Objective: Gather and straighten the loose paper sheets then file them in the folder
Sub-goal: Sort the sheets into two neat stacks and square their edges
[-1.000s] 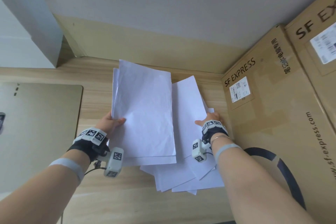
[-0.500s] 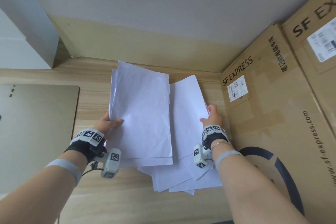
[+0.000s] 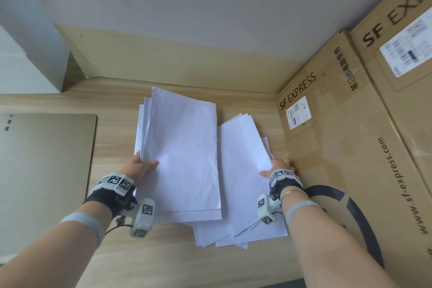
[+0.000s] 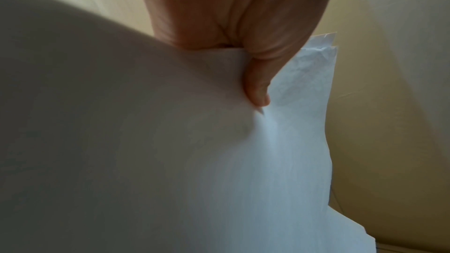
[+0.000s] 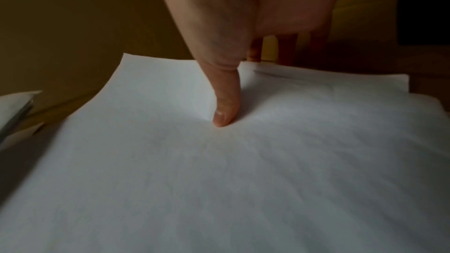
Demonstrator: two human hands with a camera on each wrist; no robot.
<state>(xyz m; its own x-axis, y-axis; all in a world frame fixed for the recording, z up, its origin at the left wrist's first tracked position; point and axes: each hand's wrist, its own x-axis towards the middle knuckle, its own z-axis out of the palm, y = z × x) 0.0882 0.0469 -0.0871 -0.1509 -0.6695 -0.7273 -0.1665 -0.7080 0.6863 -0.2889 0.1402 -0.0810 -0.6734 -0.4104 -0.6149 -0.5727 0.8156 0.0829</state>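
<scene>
Loose white paper sheets lie in two bunches on the wooden desk [image 3: 163,259]. My left hand [image 3: 140,166] pinches the left edge of the upper bunch [image 3: 182,154], thumb on top [image 4: 258,88], and holds it lifted over the others [image 4: 292,141]. My right hand [image 3: 279,167] grips the right edge of the fanned lower sheets [image 3: 240,170], thumb pressed on top [image 5: 225,107], fingers curled under the edge. A beige flat folder [image 3: 44,170] lies at the left of the desk.
Large SF Express cardboard boxes [image 3: 350,147] stand close along the right, next to my right hand. A wall [image 3: 187,18] runs behind the desk, and a grey cabinet corner [image 3: 30,30] is at the back left.
The right hand slid back along the right edge of the lower sheets towards me. The sheets have shifted slightly; the left hand keeps its hold.
</scene>
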